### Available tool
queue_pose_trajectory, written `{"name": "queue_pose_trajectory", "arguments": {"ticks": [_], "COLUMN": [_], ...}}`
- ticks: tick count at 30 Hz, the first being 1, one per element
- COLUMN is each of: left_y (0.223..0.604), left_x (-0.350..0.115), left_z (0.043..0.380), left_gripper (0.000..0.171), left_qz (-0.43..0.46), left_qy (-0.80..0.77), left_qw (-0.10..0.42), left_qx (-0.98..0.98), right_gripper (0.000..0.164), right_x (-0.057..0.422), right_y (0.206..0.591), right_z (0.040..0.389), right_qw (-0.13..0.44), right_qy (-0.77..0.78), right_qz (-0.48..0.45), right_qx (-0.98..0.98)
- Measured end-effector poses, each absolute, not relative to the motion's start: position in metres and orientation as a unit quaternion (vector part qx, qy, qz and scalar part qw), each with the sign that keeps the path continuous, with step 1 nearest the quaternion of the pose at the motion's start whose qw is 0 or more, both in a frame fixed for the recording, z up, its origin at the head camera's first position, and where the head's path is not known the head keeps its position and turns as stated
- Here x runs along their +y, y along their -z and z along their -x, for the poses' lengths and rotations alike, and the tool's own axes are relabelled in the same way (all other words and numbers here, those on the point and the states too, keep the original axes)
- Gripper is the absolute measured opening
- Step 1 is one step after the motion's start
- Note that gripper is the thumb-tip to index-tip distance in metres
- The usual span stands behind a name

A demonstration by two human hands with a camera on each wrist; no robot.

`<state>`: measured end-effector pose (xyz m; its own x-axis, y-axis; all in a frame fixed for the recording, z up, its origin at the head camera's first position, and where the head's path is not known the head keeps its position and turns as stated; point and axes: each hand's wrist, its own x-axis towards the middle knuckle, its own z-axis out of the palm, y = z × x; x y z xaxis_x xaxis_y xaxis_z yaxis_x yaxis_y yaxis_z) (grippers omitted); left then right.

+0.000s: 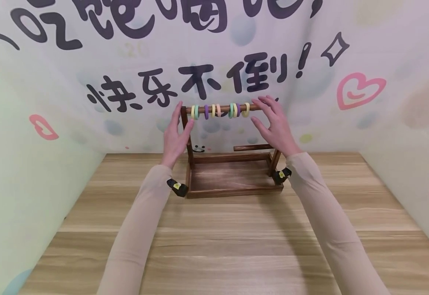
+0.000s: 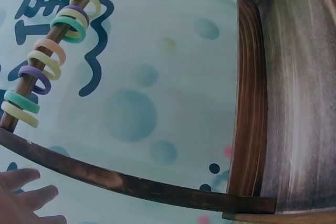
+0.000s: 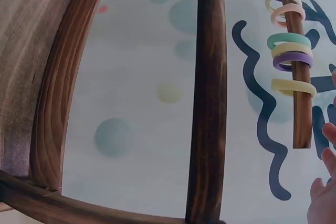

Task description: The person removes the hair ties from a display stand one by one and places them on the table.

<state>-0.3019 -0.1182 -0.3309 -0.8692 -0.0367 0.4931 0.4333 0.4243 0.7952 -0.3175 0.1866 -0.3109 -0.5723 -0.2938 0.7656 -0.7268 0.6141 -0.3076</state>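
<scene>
A dark wooden rack (image 1: 233, 191) has a shallow tray base and a top bar (image 1: 226, 109) threaded with several small rings in yellow, mint green, purple and pink. My left hand (image 1: 175, 141) is at the bar's left end, beside the left post (image 1: 189, 149), its fingers extended and thumb spread near the first yellow ring (image 1: 192, 112). At the right end, my right hand (image 1: 277, 129) has its fingers loosely spread close to the bar's free tip (image 3: 302, 140) and the outermost yellow ring (image 3: 294, 86). Neither hand grips anything.
A shorter lower bar (image 1: 251, 147) juts left from the rack's right post (image 1: 275, 159). Behind stands a printed cloth backdrop (image 1: 126, 131) with dark characters, hearts and dots. The wood-grain table (image 1: 214, 241) extends in front. Black wrist cameras (image 1: 177, 187) sit beside the tray's ends.
</scene>
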Motion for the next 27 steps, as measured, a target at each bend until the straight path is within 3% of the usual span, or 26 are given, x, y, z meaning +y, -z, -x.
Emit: {"name": "queue_pose_trajectory", "arguments": {"ticks": [7, 19, 27], "left_y": [0.329, 0.302, 0.318], "left_x": [-0.12, -0.119, -0.124], "left_z": [0.309, 0.294, 0.325], "left_gripper": [0.052, 0.032, 0.03], "left_qz": [0.127, 0.133, 0.104], "left_qy": [0.597, 0.633, 0.671], "left_qw": [0.202, 0.221, 0.186], "left_qx": [-0.766, -0.73, -0.711], "right_gripper": [0.045, 0.042, 0.04], "right_x": [0.181, 0.172, 0.171], "right_y": [0.309, 0.302, 0.301], "right_z": [0.328, 0.336, 0.336], "right_qw": [0.348, 0.304, 0.263], "right_qy": [-0.311, -0.361, -0.394], "right_qz": [-0.332, -0.299, -0.288], "right_qx": [-0.82, -0.829, -0.832]}}
